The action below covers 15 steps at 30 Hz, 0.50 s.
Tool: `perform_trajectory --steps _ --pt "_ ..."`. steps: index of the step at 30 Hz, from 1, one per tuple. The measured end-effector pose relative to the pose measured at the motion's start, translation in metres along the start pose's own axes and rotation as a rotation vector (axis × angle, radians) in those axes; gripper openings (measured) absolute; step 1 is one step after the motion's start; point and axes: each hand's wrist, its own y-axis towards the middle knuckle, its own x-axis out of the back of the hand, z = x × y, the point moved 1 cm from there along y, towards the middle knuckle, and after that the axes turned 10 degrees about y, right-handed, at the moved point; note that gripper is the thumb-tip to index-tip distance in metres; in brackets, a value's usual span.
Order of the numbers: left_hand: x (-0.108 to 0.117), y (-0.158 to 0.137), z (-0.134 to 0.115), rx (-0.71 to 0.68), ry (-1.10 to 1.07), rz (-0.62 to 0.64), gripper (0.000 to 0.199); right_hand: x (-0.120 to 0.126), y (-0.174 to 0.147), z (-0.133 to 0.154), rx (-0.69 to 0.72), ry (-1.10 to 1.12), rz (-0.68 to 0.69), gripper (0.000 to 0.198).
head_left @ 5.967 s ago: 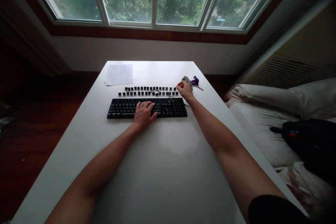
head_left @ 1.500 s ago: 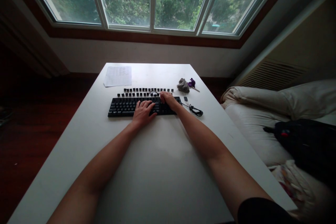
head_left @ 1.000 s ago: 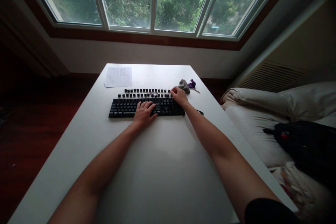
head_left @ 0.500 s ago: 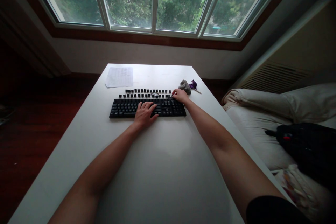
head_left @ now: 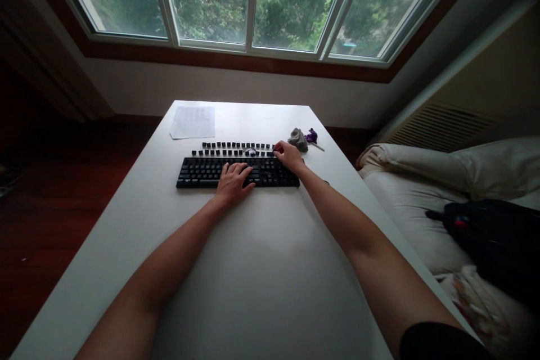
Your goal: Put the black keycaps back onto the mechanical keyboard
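Note:
A black keyboard (head_left: 198,173) lies across the white table, its long side towards me. My left hand (head_left: 233,181) rests on it with fingers stretched out and spread over the keys, holding nothing. Beyond the keyboard, loose black keycaps (head_left: 230,152) stand in two rows. At the right end of these rows, my right hand (head_left: 289,156) has its thumb and fingertips pinched on a small black keycap (head_left: 274,151), partly covered by the fingers.
Behind my right hand lie a grey cloth-like bundle (head_left: 298,139) and a purple one (head_left: 311,135) with a light stick. Printed paper (head_left: 193,122) lies at the table's far left. A padded couch (head_left: 405,208) with a black bag (head_left: 493,236) flanks the table's right edge.
My right hand has shifted slightly left at the right end of the keycap rows, its fingers pinched. My left hand stays spread on the keyboard.

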Motion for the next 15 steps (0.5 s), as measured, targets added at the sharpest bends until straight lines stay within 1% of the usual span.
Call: perform_trajectory --steps 2,5,8,12,15 --pt "0.0 0.0 0.0 0.001 0.0 0.003 0.051 -0.001 -0.005 0.009 0.068 0.034 0.041 0.015" --pt "0.001 0.0 0.0 -0.002 0.001 0.003 0.051 -0.003 -0.009 0.021 0.112 0.111 0.133 0.016" --pt "0.001 0.0 0.0 -0.002 -0.005 0.004 0.051 -0.005 -0.012 0.03 0.126 0.154 0.215 0.015" --pt "0.002 -0.001 0.0 -0.001 -0.013 0.009 0.051 -0.008 -0.013 0.037 0.113 0.162 0.276 0.014" --pt "0.001 -0.001 0.0 0.003 -0.007 0.008 0.051 -0.011 -0.011 0.038 0.117 0.15 0.309 0.013"
